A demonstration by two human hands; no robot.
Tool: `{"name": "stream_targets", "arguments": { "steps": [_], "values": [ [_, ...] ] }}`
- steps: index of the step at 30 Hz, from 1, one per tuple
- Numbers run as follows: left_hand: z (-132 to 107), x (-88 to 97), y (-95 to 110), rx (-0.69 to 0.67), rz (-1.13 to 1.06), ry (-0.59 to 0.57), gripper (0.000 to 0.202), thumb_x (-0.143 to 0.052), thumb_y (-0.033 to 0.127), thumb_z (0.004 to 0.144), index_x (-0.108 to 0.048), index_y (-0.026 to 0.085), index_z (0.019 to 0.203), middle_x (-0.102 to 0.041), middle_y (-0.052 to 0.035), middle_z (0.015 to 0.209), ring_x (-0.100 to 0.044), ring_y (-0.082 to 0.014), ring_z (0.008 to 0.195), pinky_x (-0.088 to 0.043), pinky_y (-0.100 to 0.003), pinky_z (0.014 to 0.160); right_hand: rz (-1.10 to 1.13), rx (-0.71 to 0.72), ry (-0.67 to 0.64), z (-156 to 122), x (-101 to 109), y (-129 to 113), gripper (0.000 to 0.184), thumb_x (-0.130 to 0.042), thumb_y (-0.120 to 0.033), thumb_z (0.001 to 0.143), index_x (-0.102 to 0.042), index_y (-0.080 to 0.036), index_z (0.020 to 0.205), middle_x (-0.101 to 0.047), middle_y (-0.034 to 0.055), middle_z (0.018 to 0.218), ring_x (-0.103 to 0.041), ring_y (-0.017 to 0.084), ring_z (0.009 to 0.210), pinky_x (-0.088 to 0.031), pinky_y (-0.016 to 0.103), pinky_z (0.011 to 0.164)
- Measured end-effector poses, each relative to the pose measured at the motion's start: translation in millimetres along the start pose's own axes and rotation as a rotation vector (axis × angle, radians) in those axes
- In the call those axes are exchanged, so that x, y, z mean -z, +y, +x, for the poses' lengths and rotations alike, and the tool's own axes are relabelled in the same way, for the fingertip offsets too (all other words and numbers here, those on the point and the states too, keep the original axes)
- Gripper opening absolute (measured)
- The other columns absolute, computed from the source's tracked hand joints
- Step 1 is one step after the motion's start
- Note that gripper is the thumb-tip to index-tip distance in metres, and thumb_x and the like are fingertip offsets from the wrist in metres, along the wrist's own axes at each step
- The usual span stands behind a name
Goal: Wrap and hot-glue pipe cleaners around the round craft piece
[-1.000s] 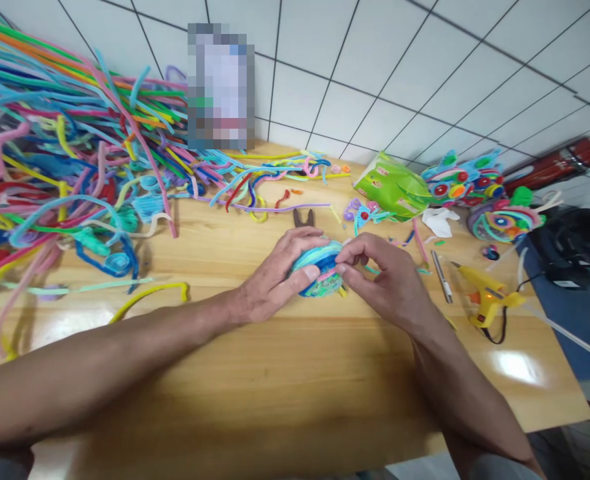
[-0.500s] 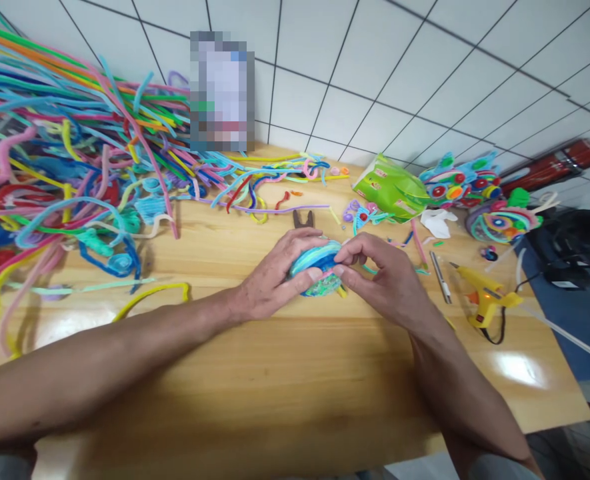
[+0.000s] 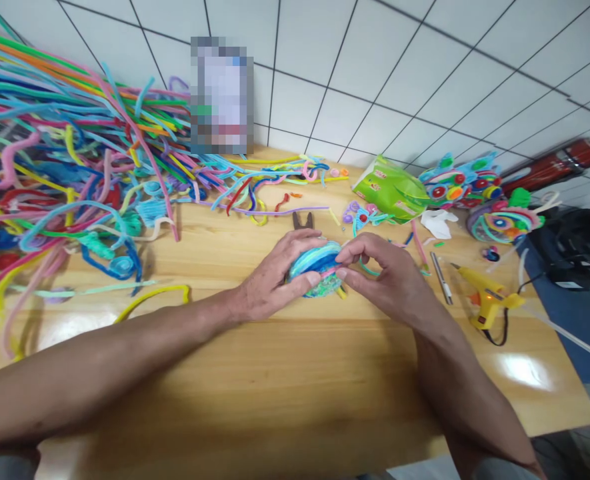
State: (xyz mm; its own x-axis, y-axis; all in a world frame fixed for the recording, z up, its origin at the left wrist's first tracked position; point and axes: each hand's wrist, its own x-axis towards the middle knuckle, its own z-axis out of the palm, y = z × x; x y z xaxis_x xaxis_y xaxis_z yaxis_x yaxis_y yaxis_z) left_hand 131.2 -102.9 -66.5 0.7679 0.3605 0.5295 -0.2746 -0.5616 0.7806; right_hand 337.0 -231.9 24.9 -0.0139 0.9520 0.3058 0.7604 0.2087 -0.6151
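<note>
A rounded piece made of pipe cleaners in light blue, dark blue and green sits low over the middle of the table. My left hand grips it from the left, fingers over the far side and thumb on the near face. A short pink pipe cleaner crosses its front. At the right edge, my right hand pinches the end of that pink strip between thumb and forefinger; the fingertips hide the end itself. Just behind the left fingers lie dark pliers, partly covered.
Loose pipe cleaners crowd the left side. A green packet, crumpled tissue and finished colourful figures stand at the back right. Nearer lie a pen and a yellow glue gun. A red flask is beyond.
Both hands stay on the piece in nearly the same place. The right fingers have shifted slightly right, and a little more of the pink strip shows.
</note>
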Motion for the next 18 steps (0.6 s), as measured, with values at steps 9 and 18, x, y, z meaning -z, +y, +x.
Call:
{"name": "stream_targets", "arguments": {
  "steps": [9, 18],
  "values": [
    [0.8, -0.9, -2.4, -0.028, -0.012, -0.007, 0.059, -0.067, 0.037, 0.107, -0.046, 0.031, 0.162, -0.056, -0.015, 0.158, -0.048, -0.0341, 0.156, -0.045, -0.059, 0.129, -0.129, 0.069, -0.06, 0.4, 9.1, 5.1, 0.01, -0.07, -0.018, 0.103, -0.066, -0.026, 0.1, -0.072, 0.0023, 0.096, -0.069, 0.021, 0.095, -0.054, 0.036, 0.085],
    [-0.1, -3.1, -8.1, -0.015, 0.003, 0.001, 0.065, -0.072, 0.042, 0.103, -0.046, 0.03, 0.161, -0.054, -0.0167, 0.159, -0.049, -0.0361, 0.155, -0.046, -0.061, 0.128, -0.151, 0.029, -0.069, 2.0, 8.1, -2.1, 0.016, -0.056, -0.021, 0.109, -0.061, -0.027, 0.095, -0.073, 0.0048, 0.099, -0.071, 0.023, 0.098, -0.055, 0.038, 0.086]
  ]
}}
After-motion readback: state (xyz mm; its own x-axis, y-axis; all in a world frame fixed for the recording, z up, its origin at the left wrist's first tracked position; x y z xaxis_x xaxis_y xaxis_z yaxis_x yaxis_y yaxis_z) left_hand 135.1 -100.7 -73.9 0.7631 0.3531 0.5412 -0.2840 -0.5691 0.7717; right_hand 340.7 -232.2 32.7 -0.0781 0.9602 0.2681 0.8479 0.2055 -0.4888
